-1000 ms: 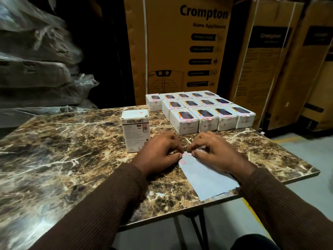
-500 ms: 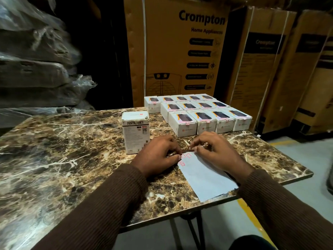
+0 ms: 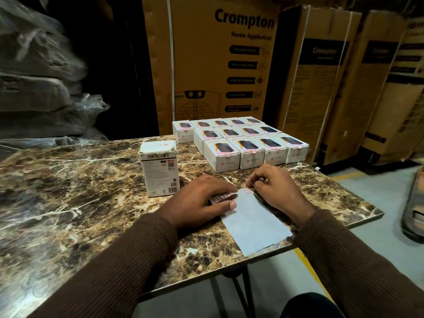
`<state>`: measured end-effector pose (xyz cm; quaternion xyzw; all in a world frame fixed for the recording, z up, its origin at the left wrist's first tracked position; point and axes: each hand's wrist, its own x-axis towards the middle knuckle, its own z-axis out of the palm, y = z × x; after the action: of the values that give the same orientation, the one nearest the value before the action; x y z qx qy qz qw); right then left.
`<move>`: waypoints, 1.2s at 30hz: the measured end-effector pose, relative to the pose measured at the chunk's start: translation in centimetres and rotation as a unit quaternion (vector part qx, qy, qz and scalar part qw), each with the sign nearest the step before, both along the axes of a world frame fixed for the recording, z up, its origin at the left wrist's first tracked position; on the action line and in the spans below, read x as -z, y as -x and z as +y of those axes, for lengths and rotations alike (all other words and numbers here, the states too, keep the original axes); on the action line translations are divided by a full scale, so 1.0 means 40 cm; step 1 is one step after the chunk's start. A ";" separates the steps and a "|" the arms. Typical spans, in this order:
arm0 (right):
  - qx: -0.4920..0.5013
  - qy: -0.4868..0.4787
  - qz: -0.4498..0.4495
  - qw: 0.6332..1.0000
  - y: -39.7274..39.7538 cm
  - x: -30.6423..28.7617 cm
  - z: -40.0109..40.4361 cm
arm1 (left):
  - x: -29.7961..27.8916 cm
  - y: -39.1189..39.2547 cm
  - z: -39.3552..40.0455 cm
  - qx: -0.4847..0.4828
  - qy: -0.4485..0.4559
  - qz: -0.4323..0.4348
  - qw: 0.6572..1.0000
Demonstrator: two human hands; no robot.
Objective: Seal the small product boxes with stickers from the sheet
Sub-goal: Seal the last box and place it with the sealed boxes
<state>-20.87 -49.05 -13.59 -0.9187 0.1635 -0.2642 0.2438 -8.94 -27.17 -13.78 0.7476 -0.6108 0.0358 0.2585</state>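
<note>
- The sheet lies flat at the table's near edge, its long axis running from the far left to the near right, its torn near end overhanging that edge.
- A few pink stickers remain at its far end, right under the fingertips of both hands; a short strip of them shows beneath the left fingers (I cannot count them).
- The right hand is curled at the sheet's far corner, thumb and forefinger pinched together there, apparently picking at one sticker; whether it has lifted is hidden.
- The left hand lies flat with fingers straight, pressing the sheet's far left part down.
- One upright box stands just left of the left hand, so that hand is nearer to it; I see no sticker on its flap, and it is probably next.
- Thirteen flat boxes sit in three rows by the far right edge, pink seals visible on the front ones.
- Three large cartons stand behind the table.
</note>
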 end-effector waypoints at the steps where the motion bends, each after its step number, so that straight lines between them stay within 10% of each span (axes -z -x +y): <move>1: -0.006 0.002 0.005 1.000 0.001 0.000 0.002 | 0.001 0.004 -0.003 -0.001 -0.011 -0.004 1.000; 36: -0.068 0.027 0.073 0.995 0.006 0.009 -0.002 | -0.003 0.037 -0.015 -0.005 -0.074 -0.024 0.997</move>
<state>-21.12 -49.14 -13.94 -0.9508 0.1104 -0.1836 0.2237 -10.40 -27.78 -13.68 0.7667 -0.6140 0.0092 0.1873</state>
